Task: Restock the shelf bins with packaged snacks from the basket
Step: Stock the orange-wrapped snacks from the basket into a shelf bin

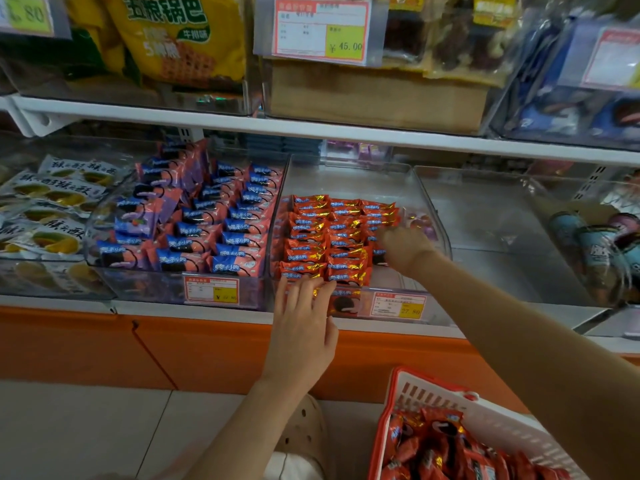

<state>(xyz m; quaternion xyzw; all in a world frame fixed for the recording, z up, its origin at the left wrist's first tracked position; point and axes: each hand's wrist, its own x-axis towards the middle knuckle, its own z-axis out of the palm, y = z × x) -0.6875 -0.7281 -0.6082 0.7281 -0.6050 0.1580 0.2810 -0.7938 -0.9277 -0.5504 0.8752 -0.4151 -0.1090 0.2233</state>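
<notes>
A clear shelf bin [433, 209] holds neat rows of red-and-gold snack packs [325, 237]. My left hand [304, 327] reaches up to the bin's front edge, fingers straight and spread, fingertips touching the front row of packs. My right hand [405, 247] is inside the bin at the right end of the rows, fingers pressing down among the packs; whether it holds one is hidden. A red and white basket [426, 393] at the bottom right holds several more red snack packs [446, 445].
To the left is a bin of blue-and-pink packs [194, 223], then yellow-cake packs [45, 209]. An empty clear bin [491, 220] lies to the right. Price tags [398, 306] hang on the bin fronts. An upper shelf [311, 129] overhangs. My shoe [304, 434] is on the floor.
</notes>
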